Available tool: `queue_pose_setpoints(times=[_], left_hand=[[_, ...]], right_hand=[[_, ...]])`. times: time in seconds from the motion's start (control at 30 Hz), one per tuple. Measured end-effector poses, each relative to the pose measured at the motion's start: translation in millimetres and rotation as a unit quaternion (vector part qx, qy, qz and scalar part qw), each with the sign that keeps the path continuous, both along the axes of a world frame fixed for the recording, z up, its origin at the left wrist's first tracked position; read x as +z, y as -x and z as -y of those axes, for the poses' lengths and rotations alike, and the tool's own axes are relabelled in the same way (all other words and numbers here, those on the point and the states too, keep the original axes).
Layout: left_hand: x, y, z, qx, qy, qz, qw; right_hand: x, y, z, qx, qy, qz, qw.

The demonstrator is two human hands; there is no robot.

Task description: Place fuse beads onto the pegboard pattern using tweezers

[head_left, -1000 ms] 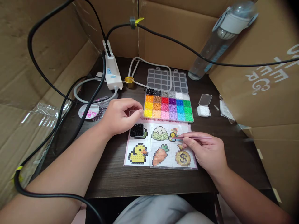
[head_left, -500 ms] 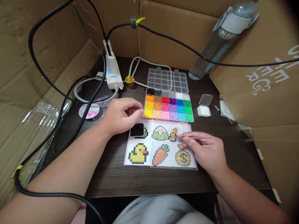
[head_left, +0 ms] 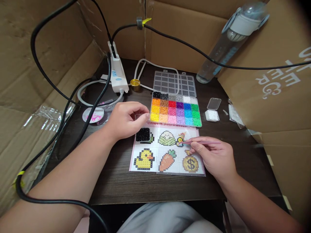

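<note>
- Where the dark table (head_left: 150, 191) meets the cardboard walls, 1 pattern sheet (head_left: 167, 149) lies flat, printed with 6 pixel pictures, under a clear pegboard.
- Right hand (head_left: 213, 158): fingers pinched shut on pink tweezers (head_left: 201, 142), held near level; the tip sits at the small bee picture (head_left: 180, 140) in the sheet's upper row. Whether a bead is caught in the tip is too small to tell.
- Left hand (head_left: 126, 119): curled, thumb and forefinger closed on the upper left corner of the clear pegboard, just above a patch of black beads (head_left: 143, 134) already set.
- Bead box (head_left: 175, 112): open, touching the sheet's far edge; 24 compartments by colour, its clear lid (head_left: 174, 83) folded back behind.
- Small case of white beads (head_left: 212, 115), with its lid (head_left: 213, 103) lying just behind, right of the box.
- Power strip (head_left: 118, 76) with black cables (head_left: 97, 103), far left.
- Gold cap (head_left: 135, 84), beside the strip.
- Water bottle (head_left: 230, 38), leaning at the far right.
- Round pink dish (head_left: 92, 115), left of the left hand.
</note>
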State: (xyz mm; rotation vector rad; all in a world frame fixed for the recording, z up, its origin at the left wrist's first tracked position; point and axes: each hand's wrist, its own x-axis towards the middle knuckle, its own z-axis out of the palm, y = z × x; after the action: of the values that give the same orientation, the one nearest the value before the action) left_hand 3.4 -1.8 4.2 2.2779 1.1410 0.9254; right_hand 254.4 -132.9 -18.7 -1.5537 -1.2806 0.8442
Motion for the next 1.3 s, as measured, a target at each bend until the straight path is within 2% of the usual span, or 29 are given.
queue_pose_setpoints(times=[0.37,0.5,0.67,0.77,0.83,0.93,1.1,1.3], left_hand=[[-0.1,1,0,-0.008,-0.003,0.009,1.000],[-0.8,3,0,-0.020,-0.011,0.018,1.000],[-2.1,4,-1,-0.031,-0.021,0.024,0.999],[-2.1,4,0,-0.028,-0.019,0.023,0.999],[-2.2,4,0,-0.029,-0.017,0.022,0.999],[-2.9,4,-1,-0.030,-0.019,0.020,0.999],[-4.1,4,0,-0.031,-0.014,0.023,0.999],[-3.5,4,0,-0.036,-0.015,0.023,0.999]], right_hand=[[0.9,-2,1,0.005,0.007,0.001,1.000],[10.3,-4,-3,-0.007,-0.023,0.004,1.000],[37.6,2,-36,-0.038,-0.140,0.028,0.989],[47.8,16,-67,0.001,-0.129,0.047,0.991],[45.6,28,-85,0.033,-0.101,0.033,0.994],[30.7,43,-100,0.051,-0.067,-0.005,0.996],[6.4,48,-99,0.050,-0.052,0.000,0.997],[3.6,45,-98,0.061,-0.061,0.030,0.996]])
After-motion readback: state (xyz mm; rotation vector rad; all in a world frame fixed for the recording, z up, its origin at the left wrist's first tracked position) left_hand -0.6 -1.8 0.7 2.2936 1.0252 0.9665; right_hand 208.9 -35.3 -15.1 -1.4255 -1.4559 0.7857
